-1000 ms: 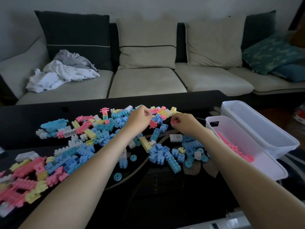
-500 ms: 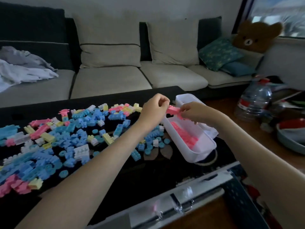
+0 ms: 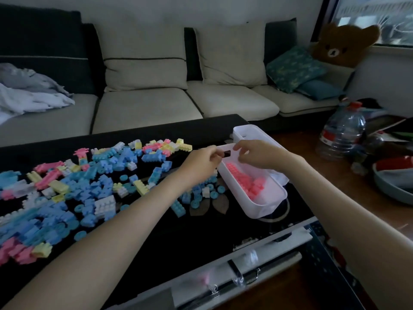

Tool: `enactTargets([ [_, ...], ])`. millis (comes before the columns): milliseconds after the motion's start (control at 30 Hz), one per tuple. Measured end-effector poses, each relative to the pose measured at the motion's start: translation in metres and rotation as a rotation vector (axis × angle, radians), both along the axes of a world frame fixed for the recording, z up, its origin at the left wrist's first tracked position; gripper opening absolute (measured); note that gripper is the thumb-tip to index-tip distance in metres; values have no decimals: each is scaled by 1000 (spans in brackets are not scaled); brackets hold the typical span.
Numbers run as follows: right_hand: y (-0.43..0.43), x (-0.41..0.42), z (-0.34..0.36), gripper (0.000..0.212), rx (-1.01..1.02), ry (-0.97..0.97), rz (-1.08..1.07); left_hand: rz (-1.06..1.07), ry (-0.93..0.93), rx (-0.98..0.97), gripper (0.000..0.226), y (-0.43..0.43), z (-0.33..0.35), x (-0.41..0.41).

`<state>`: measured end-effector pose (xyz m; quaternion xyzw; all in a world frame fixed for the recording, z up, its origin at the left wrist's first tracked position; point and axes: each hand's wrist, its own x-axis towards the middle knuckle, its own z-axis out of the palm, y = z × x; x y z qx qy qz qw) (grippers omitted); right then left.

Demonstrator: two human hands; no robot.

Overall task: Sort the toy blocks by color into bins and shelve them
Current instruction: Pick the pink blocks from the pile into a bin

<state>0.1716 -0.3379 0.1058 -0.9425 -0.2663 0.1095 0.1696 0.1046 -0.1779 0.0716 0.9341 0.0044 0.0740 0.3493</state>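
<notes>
Both forearms reach out over the black table, and my hands almost meet at the far end of the white bin.

Left hand: knuckles up, fingers curled in, tips bunched right at the bin's end rim by the dark handle slot. It may be pinching the rim, but the view is too dim, so I cannot tell.

Right hand: hovers palm down over the bin, fingers loosely bent, thumb and forefinger apart, nothing between them.

Pink blocks lie in the bin just below my right palm. A second white bin sits just beyond my right hand. Loose blue, yellow, pink and white blocks are spread to the left of my left hand.

A water bottle stands well off to the right of my right hand. Its red-and-white label is too blurred to read.
</notes>
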Motion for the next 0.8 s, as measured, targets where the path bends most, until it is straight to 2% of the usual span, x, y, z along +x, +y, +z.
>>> enactTargets([
  [167, 44, 1, -10, 44, 45, -54, 102, 84, 53, 72, 24, 41, -9, -5],
  [300, 94, 11, -25, 49, 47, -62, 164, 158, -2, 128, 26, 81, -21, -12],
  [400, 134, 24, -39, 52, 16, -39, 207, 220, -58, 217, 32, 122, -35, -11],
  [567, 188, 45, -62, 63, -38, -74, 287, 321, 63, 405, 51, 179, -50, 12],
  [667, 212, 60, -78, 60, -82, -142, 333, 375, 83, 502, 54, 202, -52, 35],
  [800, 221, 66, -90, 43, -73, -227, 322, 415, 149, 484, 51, 200, -61, 62],
])
